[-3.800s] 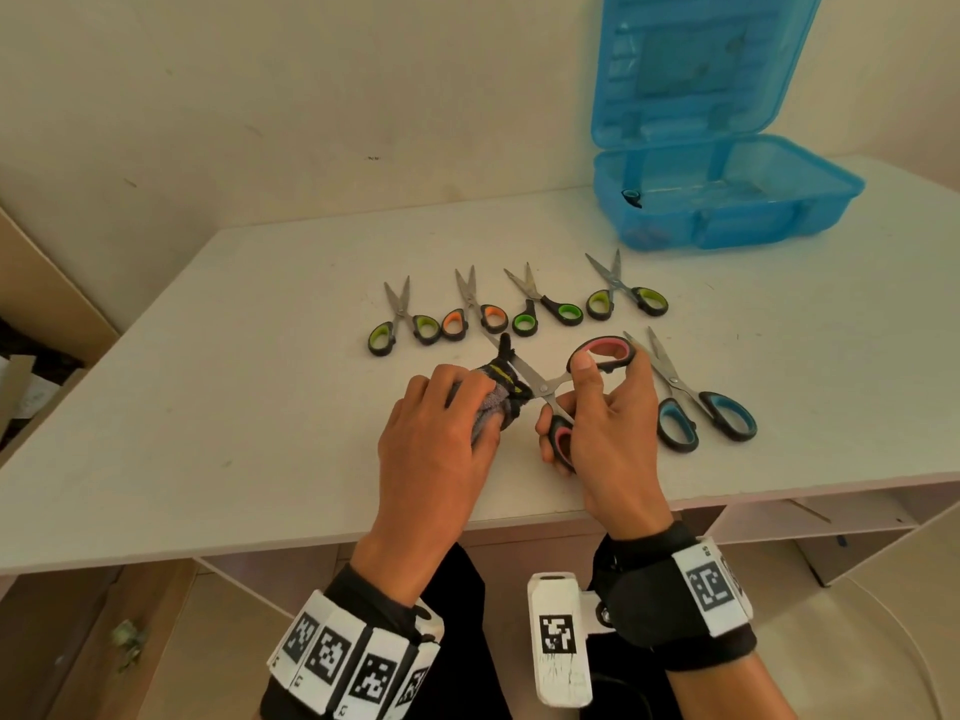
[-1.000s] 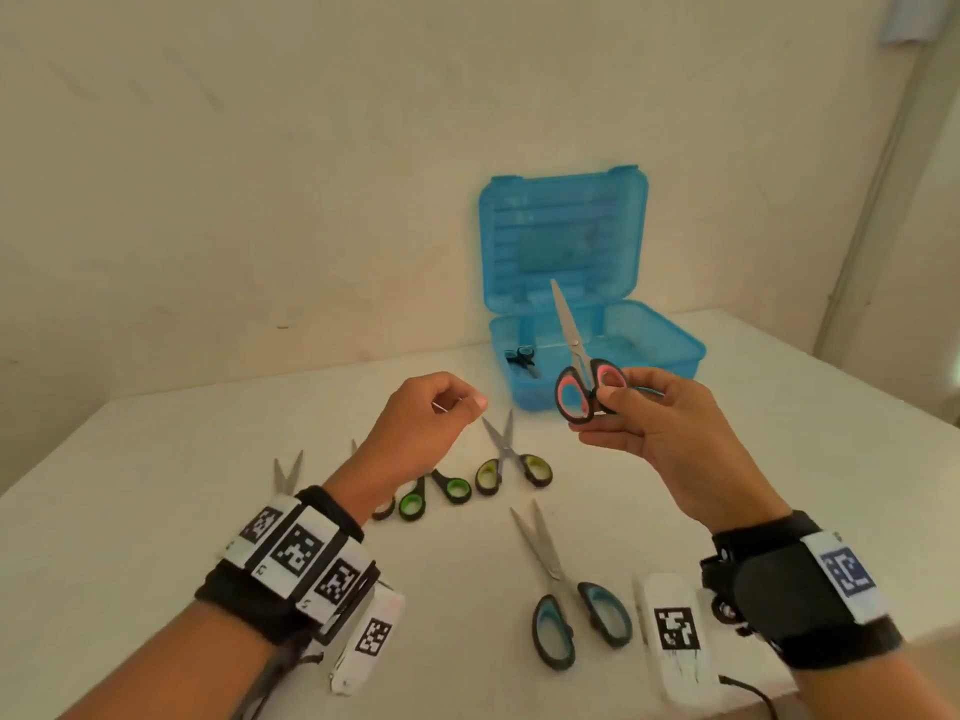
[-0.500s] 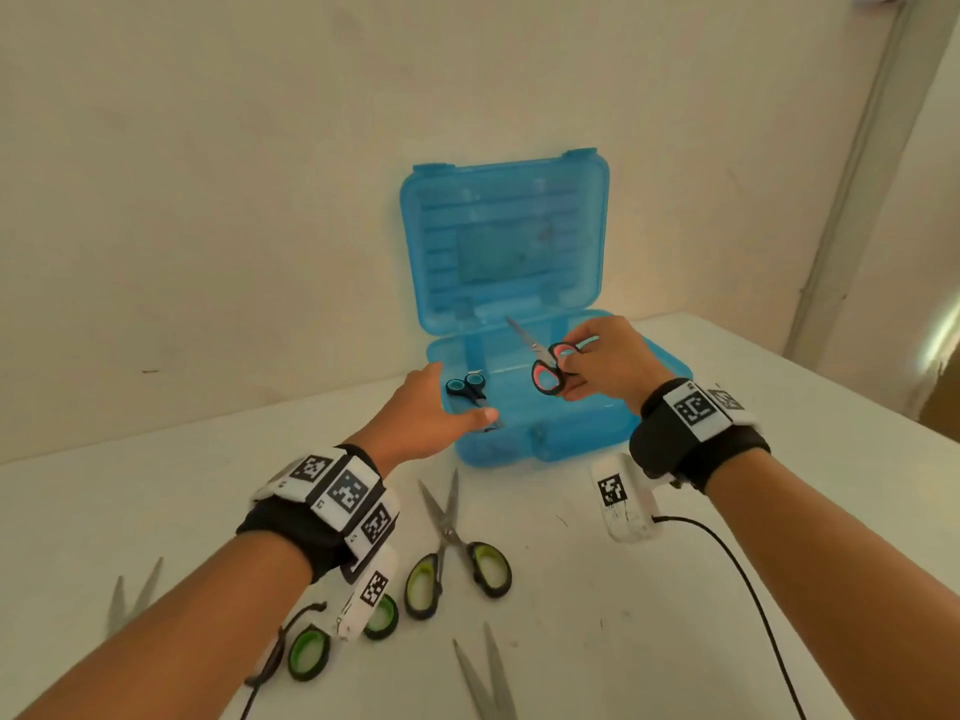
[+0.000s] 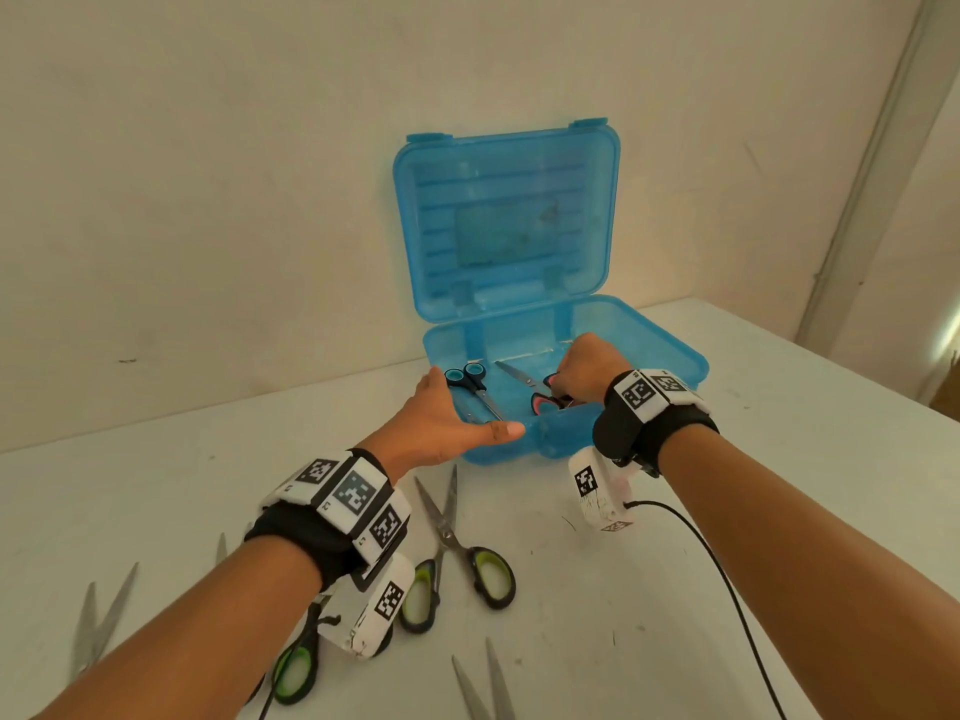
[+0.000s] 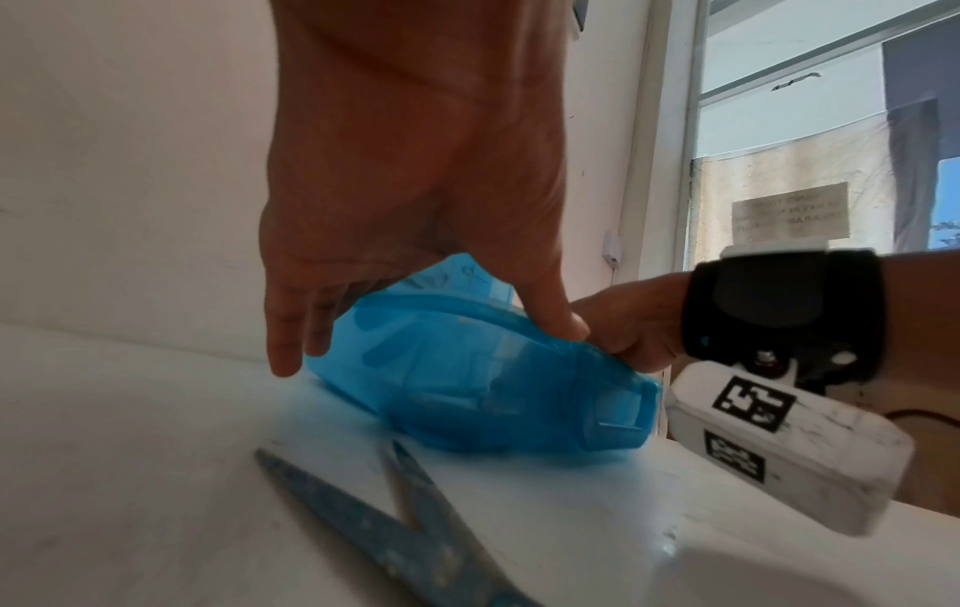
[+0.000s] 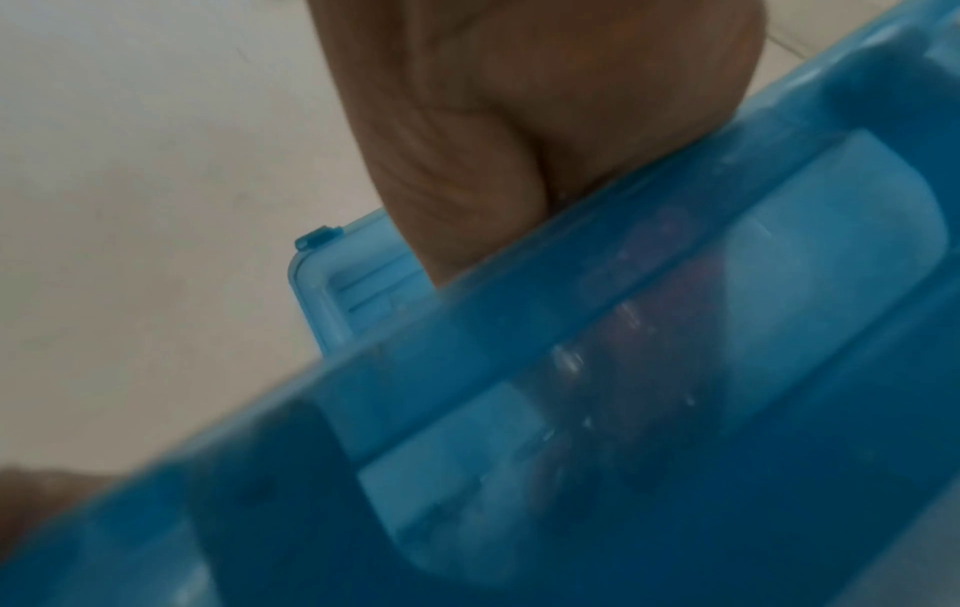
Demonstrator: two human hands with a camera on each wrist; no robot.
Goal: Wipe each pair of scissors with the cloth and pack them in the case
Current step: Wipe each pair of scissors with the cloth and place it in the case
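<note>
now right hand (image 4: pixel 584 368) grips red-handled scissors (image 4: pixel 540 397), lowering into blue case (image 4: pixel 670 350), frame centre, beside blue-handled pair (image 4: pixel 467 381). left hand (image 4: pixel 441 423) open, thumb on front rim, likely steadying case. cloth unseen.

Plain little room, white table against a cream wall

The table (image 4: pixel 779 459) fills the lower frame; the scuffed wall (image 4: pixel 208 174) covers everything above. A pale pipe or trim strip (image 4: pixel 878 163) runs down the upper right. The left wrist view shows a bright window (image 5: pixel 831 143) at right, with a paper sign (image 5: pixel 789 215) on it.
</note>
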